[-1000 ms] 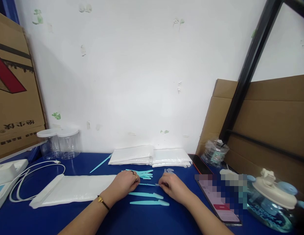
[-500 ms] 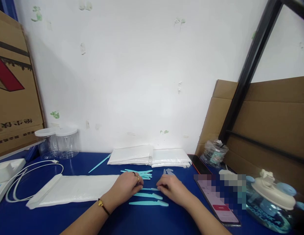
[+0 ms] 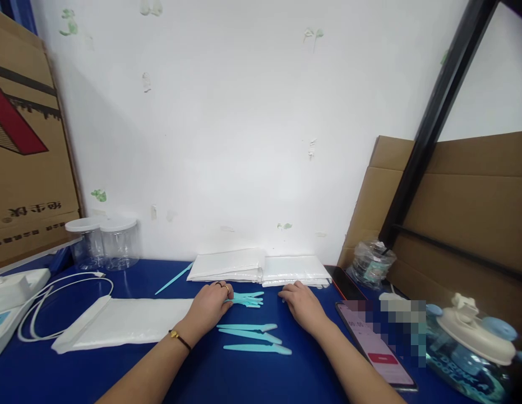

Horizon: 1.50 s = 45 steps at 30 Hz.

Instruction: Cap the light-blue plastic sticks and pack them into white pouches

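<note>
My left hand [image 3: 212, 306] has its fingers closed at the left end of a small pile of turquoise plastic sticks [image 3: 249, 299]. To the right of the pile, my right hand [image 3: 301, 303] reaches down with bent fingers over the small translucent pieces, which it mostly covers; what its fingertips hold, if anything, is hidden. Between my forearms lie three turquoise sticks with paler blade-like right ends, the nearest one [image 3: 256, 348] a little apart from the other two. A long white pouch [image 3: 130, 321] lies flat left of my left hand.
Folded white packets [image 3: 227, 266] rest against the wall, a lone turquoise stick [image 3: 173, 279] beside them. Clear jars [image 3: 120, 244], a white cable [image 3: 33, 314] and a power strip [image 3: 17, 289] are at left. A phone [image 3: 380, 353], a wrapped cup [image 3: 372, 266] and a bottle [image 3: 471, 348] stand right.
Both hands have moved forward, away from the third stick, which now lies uncovered above the other two. My left hand has reached the pile, my right hand the translucent pieces.
</note>
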### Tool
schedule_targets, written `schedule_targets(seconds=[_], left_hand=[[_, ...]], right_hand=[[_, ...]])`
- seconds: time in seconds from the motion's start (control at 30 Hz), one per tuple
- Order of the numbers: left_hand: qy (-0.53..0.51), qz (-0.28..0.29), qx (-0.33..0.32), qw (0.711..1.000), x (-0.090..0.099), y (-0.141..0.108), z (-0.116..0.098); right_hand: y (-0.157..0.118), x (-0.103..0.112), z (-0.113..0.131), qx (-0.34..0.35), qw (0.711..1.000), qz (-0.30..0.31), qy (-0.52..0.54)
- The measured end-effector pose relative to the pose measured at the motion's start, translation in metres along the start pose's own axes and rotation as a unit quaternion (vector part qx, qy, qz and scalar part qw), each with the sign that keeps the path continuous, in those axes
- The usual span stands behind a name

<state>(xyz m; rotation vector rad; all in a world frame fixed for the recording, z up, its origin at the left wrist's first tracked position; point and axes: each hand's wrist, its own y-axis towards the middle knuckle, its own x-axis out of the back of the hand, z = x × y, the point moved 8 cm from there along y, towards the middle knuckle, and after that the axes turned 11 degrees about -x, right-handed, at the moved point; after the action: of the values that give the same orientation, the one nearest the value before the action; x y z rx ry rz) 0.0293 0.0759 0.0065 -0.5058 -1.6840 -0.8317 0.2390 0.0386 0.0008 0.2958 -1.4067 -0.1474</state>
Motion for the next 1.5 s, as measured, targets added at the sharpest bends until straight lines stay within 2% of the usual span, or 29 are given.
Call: schedule_targets(seconds=[0.1,0.23,0.37,0.43,0.47,0.5,0.57,0.6,0.63,0.67,0.7,0.77,0.87,1.07,1.3,1.5], left_hand=[[-0.006,-0.001,-0.004,1.0,0.001,-0.001,-0.001],[-0.039,-0.017,-0.013,0.999,0.003,-0.003,-0.002],[-0.137,-0.05,0.008,0.989,0.008,-0.006,0.002],[-0.202,-0.062,0.014,0.977,0.009,-0.007,0.001],[-0.229,-0.065,0.014,0.971,0.009,-0.007,0.0],[-0.252,-0.066,0.013,0.965,0.009,-0.006,-0.002],[-0.284,-0.066,0.01,0.956,0.009,-0.005,-0.007],[-0.296,-0.065,0.008,0.953,0.008,-0.004,-0.01],[-0.306,-0.064,0.004,0.95,0.008,-0.004,-0.012],[-0.314,-0.064,0.001,0.947,0.007,-0.003,-0.015],[-0.32,-0.063,-0.001,0.945,0.006,-0.003,-0.016],[-0.325,-0.06,0.001,0.944,0.006,-0.002,-0.018],[-0.324,-0.053,0.015,0.944,0.006,-0.003,-0.018],[-0.327,-0.039,0.026,0.944,0.007,-0.002,-0.021],[-0.339,-0.034,0.019,0.94,0.004,-0.003,-0.022],[-0.348,-0.022,0.006,0.937,0.002,-0.005,-0.028]], right_hand=[[0.009,-0.007,0.007,0.011,0.997,0.027,-0.067],[0.023,-0.014,0.015,0.02,0.996,0.054,-0.069],[0.027,-0.011,0.02,0.009,0.999,0.045,-0.026],[0.025,-0.003,0.016,-0.027,0.994,0.033,0.098],[0.022,0.002,0.012,-0.054,0.976,0.026,0.21],[0.018,0.007,0.007,-0.081,0.936,0.019,0.341],[0.008,0.011,0.001,-0.118,0.809,0.012,0.575],[0.004,0.012,0.0,-0.125,0.755,0.011,0.644],[-0.001,0.013,0.0,-0.132,0.717,0.01,0.685],[-0.004,0.014,0.001,-0.138,0.694,0.009,0.706],[-0.007,0.015,0.002,-0.143,0.686,0.005,0.713],[-0.009,0.018,0.004,-0.145,0.692,-0.01,0.707],[-0.009,0.021,0.006,-0.132,0.717,-0.028,0.684],[-0.007,0.018,0.012,-0.118,0.739,-0.019,0.663],[-0.009,0.016,0.022,-0.109,0.759,0.01,0.642],[-0.008,0.012,0.031,-0.096,0.775,0.058,0.622]])
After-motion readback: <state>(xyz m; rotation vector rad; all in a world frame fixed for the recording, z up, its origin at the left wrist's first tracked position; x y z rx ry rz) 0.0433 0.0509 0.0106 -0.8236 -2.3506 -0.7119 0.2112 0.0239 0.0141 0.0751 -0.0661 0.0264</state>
